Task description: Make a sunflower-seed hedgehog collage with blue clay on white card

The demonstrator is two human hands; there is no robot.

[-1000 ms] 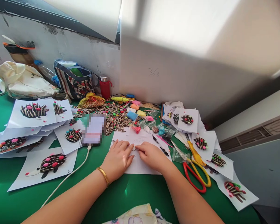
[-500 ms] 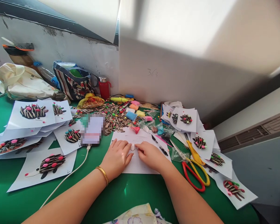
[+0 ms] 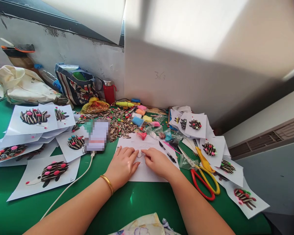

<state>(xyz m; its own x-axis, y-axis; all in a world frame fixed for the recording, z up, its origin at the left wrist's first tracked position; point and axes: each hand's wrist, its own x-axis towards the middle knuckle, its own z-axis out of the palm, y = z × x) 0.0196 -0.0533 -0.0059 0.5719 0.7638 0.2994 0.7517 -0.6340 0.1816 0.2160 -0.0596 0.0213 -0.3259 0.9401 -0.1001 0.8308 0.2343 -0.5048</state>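
Paper lies flat on a green desk, midway along and toward the near edge, under a person's two hands. The left hand rests palm down, fingers extended and thumb apart; the right hand is curled, its index finger reaching toward the left's. A small pale oval shows between the fingertips; whether it is drawn or a lump, and whether anything is pinched, cannot be told.

The paper looks light, thin and easily creased, likely to slide unless pinned by a flat palm and best lifted by its edges.

Pens lie on its right side; scissors sit between it and the desk's right edge. Beyond it spread striped seeds and bright clay. A phone and cards bearing seed hedgehogs fill the left; more cards line the right edge. At the far edge, a red flask and bags stand against a scuffed wall, beside a sunlit white panel.
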